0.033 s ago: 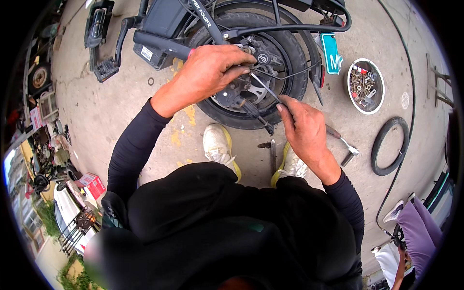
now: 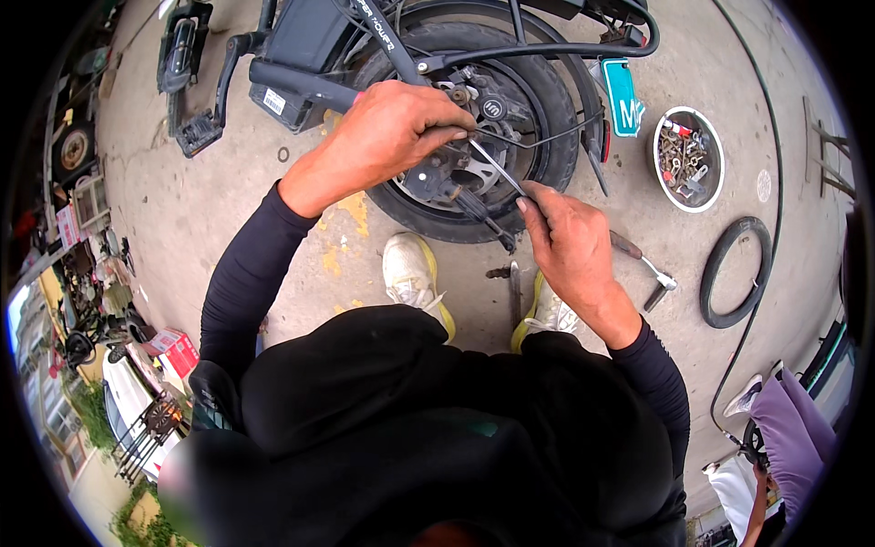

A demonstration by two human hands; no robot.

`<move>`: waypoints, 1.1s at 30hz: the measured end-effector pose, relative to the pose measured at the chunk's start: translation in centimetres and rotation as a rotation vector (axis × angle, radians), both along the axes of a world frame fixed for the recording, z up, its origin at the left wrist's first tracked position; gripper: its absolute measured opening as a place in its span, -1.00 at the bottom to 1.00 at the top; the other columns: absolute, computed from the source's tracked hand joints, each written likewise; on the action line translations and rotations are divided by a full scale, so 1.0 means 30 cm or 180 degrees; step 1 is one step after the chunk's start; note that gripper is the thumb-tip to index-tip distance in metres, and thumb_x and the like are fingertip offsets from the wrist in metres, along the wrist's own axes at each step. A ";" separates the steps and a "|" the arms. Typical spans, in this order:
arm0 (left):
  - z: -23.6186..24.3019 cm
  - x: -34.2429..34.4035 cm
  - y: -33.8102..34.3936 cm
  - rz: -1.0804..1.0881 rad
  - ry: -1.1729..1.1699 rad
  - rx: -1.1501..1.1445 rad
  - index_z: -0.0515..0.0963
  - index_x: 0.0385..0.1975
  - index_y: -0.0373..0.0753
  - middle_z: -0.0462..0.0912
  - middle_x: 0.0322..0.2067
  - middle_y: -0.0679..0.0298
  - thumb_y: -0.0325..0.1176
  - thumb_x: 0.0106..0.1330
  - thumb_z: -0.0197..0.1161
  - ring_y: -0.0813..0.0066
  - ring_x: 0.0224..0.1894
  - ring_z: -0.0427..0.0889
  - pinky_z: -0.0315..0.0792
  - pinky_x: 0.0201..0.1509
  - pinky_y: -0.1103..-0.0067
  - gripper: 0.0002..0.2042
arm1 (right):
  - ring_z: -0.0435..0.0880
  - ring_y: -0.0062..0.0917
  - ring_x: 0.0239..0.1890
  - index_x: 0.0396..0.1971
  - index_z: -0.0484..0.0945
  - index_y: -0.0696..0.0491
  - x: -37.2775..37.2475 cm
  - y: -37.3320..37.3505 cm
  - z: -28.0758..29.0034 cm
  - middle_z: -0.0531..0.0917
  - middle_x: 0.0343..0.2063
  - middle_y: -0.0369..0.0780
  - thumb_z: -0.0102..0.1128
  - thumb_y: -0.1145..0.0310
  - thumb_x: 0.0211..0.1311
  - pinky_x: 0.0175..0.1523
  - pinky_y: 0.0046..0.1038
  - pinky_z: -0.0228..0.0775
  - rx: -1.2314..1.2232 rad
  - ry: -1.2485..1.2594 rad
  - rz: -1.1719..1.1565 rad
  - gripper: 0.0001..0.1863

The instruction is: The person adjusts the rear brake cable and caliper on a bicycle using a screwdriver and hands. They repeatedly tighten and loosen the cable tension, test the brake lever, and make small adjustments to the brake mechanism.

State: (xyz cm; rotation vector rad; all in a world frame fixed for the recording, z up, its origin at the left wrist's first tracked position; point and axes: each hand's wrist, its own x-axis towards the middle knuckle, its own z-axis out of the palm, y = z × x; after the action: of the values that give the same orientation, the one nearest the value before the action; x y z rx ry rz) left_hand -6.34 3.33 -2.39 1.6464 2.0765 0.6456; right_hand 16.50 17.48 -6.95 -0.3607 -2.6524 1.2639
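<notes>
- The wheel (image 2: 558,91) lies just beyond both our grips; if it rolls or turns under a push, we could lose our aim.
- The bowl of loose hardware (image 2: 699,209) stands well to the right of our right grip; a small part dropped among its contents might be hard to find.
- Our right hand (image 2: 574,239) is closed on the near end of the tool; a slack wrist could let it twist.
- Our left hand (image 2: 401,128) pinches thumb to fingers at the far end; we cannot tell exactly what it holds. A slip could jab those fingers.
- The slim metal tool (image 2: 497,166) slants between both grips; uneven force might skid it.
- The thin cable (image 2: 556,137), running rightward from beside our left fingertips, could snag if we lever carelessly.
</notes>
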 end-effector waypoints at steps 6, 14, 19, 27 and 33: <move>0.005 -0.059 0.071 -0.0150 -0.0311 -0.0860 0.75 -0.17 -0.32 0.79 -0.30 0.08 -0.48 0.27 0.41 0.16 -0.27 0.77 0.60 -0.15 0.44 -0.83 | 0.65 -0.09 -0.48 -0.24 0.59 0.14 -0.006 -0.024 -0.018 0.62 -0.56 -0.07 0.29 0.48 0.28 -0.40 -0.14 0.47 0.0196 0.0165 -0.0008 -0.89; -0.029 -0.096 0.094 -0.0195 -0.0871 -0.1303 0.75 -0.13 -0.33 0.81 -0.25 0.10 -0.51 0.24 0.41 0.29 -0.23 0.80 0.61 -0.09 0.46 -0.79 | 0.65 -0.08 -0.51 -0.33 0.54 0.14 -0.001 -0.042 -0.015 0.61 -0.60 -0.06 0.29 0.47 0.30 -0.43 -0.12 0.45 -0.0032 -0.0068 -0.0170 -0.91; -0.023 -0.100 0.117 -0.0772 -0.0571 -0.1098 0.75 -0.12 -0.33 0.80 -0.24 0.07 -0.53 0.19 0.43 0.21 -0.23 0.79 0.61 -0.11 0.45 -0.76 | 0.66 -0.05 -0.50 -0.40 0.52 0.14 0.004 -0.041 -0.037 0.62 -0.59 -0.04 0.29 0.46 0.30 -0.42 -0.10 0.47 0.0023 -0.0180 -0.0183 -0.86; 0.003 -0.098 0.139 -0.0959 -0.0450 -0.1376 0.76 -0.12 -0.33 0.79 -0.25 0.03 -0.48 0.20 0.44 0.14 -0.24 0.78 0.60 -0.12 0.42 -0.76 | 0.67 -0.01 -0.51 -0.42 0.51 0.15 -0.020 0.003 -0.001 0.64 -0.59 -0.02 0.27 0.40 0.33 -0.41 -0.09 0.51 0.0017 -0.0476 0.0127 -0.82; -0.008 -0.090 0.127 -0.0862 -0.0429 -0.1320 0.75 -0.14 -0.38 0.79 -0.27 0.00 -0.46 0.21 0.44 0.08 -0.24 0.78 0.60 -0.13 0.40 -0.77 | 0.69 -0.11 -0.49 -0.36 0.51 0.14 -0.005 -0.033 -0.047 0.63 -0.58 -0.09 0.27 0.41 0.31 -0.41 -0.16 0.53 0.0316 -0.0268 0.0151 -0.86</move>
State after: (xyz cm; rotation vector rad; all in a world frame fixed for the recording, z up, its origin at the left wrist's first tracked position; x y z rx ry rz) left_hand -9.05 7.14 -2.64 1.5518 1.7079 0.2102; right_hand 16.35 16.49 -8.37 -0.3453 -2.7976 1.1487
